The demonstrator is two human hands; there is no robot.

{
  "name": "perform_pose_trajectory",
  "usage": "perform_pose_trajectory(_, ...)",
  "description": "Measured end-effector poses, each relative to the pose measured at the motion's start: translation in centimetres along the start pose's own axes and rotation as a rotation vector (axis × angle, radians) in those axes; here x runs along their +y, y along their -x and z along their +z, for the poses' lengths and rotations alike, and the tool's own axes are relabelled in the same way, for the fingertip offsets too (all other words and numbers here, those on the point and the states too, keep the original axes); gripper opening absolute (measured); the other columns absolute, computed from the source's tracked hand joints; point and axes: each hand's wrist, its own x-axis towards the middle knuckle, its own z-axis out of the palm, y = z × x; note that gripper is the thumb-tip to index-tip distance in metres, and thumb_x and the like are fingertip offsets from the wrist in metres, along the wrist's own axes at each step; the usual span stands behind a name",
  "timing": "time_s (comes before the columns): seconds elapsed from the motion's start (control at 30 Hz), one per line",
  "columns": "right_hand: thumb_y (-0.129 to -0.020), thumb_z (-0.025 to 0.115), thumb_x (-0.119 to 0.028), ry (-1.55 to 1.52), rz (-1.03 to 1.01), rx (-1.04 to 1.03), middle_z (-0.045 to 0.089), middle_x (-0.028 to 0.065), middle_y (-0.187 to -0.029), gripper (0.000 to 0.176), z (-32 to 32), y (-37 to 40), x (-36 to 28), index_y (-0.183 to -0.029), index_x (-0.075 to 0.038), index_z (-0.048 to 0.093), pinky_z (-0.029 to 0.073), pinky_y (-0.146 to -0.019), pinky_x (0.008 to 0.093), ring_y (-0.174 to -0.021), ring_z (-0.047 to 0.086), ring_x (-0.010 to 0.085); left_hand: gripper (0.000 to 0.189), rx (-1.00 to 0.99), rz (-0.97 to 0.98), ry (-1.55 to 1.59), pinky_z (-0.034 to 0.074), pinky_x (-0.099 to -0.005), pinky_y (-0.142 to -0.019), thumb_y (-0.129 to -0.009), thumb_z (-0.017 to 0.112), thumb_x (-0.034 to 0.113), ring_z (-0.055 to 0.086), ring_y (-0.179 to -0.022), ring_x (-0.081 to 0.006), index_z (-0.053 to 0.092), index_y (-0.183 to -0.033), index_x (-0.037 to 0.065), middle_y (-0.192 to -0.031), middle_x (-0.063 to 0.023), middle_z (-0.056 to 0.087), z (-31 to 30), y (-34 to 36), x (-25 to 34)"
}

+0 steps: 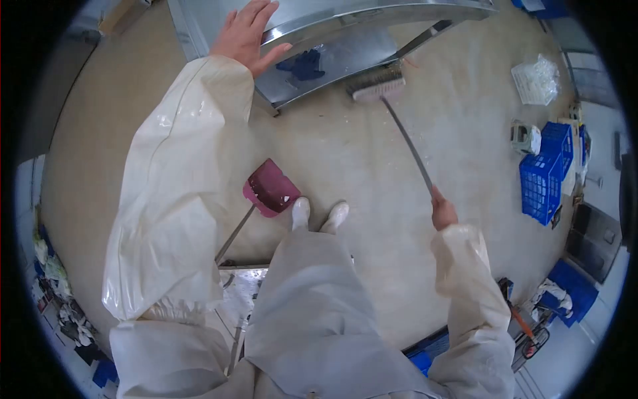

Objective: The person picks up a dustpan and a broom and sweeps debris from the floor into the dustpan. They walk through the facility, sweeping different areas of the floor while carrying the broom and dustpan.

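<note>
My left hand (pixel 249 36) rests with spread fingers on the edge of a metal table (pixel 332 21) at the top. My right hand (pixel 443 211) is wrapped round the end of a broom handle (pixel 411 143). The broom head (pixel 377 84) touches the floor beside the table's lower shelf (pixel 345 63), with part of its bristles near the shelf edge. A pink dustpan (pixel 271 188) with white bits in it stands on the floor left of my white boots (pixel 301 213), its handle running down to the left.
Dark blue gloves (pixel 306 65) lie on the lower shelf. At the right are blue crates (pixel 541 179) and a white basket with clear plastic (pixel 533 81). A metal surface (pixel 242 292) is close at my left side. Another person (pixel 555 296) is at the lower right.
</note>
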Motion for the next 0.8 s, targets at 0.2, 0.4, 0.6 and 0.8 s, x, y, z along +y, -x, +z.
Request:
perform_pose_trajectory(0.2,-0.083,0.04,-0.015,-0.035,-0.118,-0.06,0.056,0.0194,-0.087,0.039,5.1,5.7,8.2,-0.12,-0.026,0.037,0.042,-0.067,0.0427,-0.078,0.052,0.0371,0.06,0.04,0.062,0.016,0.031,-0.0384,-0.089,-0.072,0.058,0.033,0.036,-0.105,-0.0328,0.034,-0.12,0.006,-0.119,-0.0141,0.037,0.7,0.2,-0.6)
perform_pose_trajectory(0.4,-0.085,0.04,-0.017,-0.219,-0.058,-0.114,0.055,0.0219,-0.09,0.035,5.6,8.8,3.4,-0.118,-0.026,0.04,0.043,-0.071,0.0375,-0.083,0.052,0.0373,0.06,0.015,0.059,-0.004,0.031,-0.0378,-0.089,-0.072,0.059,0.032,0.036,-0.105,-0.0324,0.034,-0.119,0.005,-0.119,-0.0144,0.036,0.6,-0.3,-0.1)
perform_pose_trajectory(0.6,-0.085,0.039,-0.021,-0.198,-0.085,-0.218,0.054,0.0208,-0.093,0.038,3.5,10.5,3.0,-0.122,-0.028,0.033,0.043,-0.07,0.0412,-0.086,0.049,0.0389,0.058,0.015,0.062,-0.012,0.031,-0.0377,-0.089,-0.073,0.058,0.033,0.037,-0.105,-0.0323,0.035,-0.119,0.006,-0.119,-0.0136,0.037,0.8,-0.4,0.2)
perform_pose_trajectory(0.8,-0.085,0.038,-0.024,-0.273,-0.319,-0.089,0.054,0.0203,-0.091,0.035,4.5,0.1,3.2,-0.12,-0.03,0.037,0.042,-0.071,0.0398,-0.084,0.051,0.0377,0.058,0.021,0.088,-0.116,0.031,-0.0384,-0.089,-0.073,0.057,0.034,0.037,-0.105,-0.033,0.034,-0.119,0.006,-0.119,-0.014,0.036,1.1,-0.6,0.1)
